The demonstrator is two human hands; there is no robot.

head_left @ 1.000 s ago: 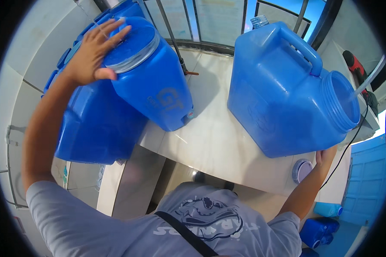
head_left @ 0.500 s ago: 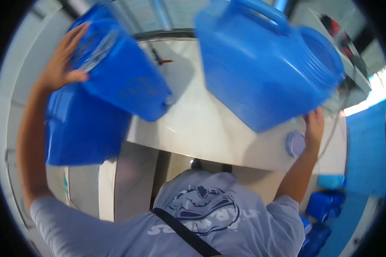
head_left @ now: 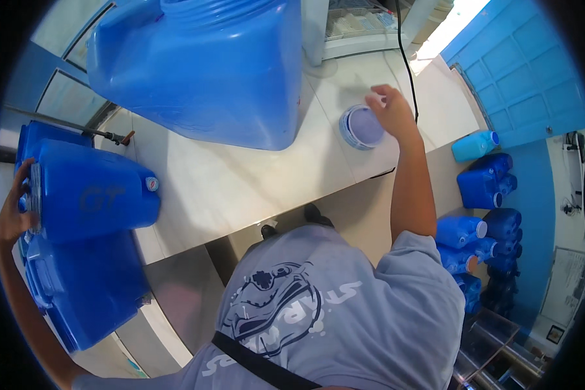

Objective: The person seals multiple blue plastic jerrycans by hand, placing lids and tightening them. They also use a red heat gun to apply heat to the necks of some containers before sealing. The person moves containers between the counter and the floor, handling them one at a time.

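My left hand [head_left: 16, 208] is at the far left, its fingers curled around the plastic-wrapped cap end of a blue water jug [head_left: 94, 195] lying on its side. Beneath and nearer to me is another blue jug [head_left: 88, 279]. A big light-blue jug [head_left: 201, 84] with a wide threaded neck stands on the white counter, no hand on it. My right hand [head_left: 396, 114] hovers at the edge of a round purple-topped thing [head_left: 364, 125] with a pale rim, perhaps a lid or a roll. Its fingers are bent and apart; whether they touch the rim, I cannot tell.
The white counter [head_left: 240, 195] has its front edge just before my body. A black cable [head_left: 409, 71] runs past my right hand. Several blue jugs [head_left: 461, 231] stand on the floor at right, by a blue wall. A thin rod-like tool [head_left: 117, 138] lies behind the left jug.
My view has swung to the right. My right hand has left the large jug, which now stands on the counter, and is at the purple-topped thing. My left hand stays on its jug.
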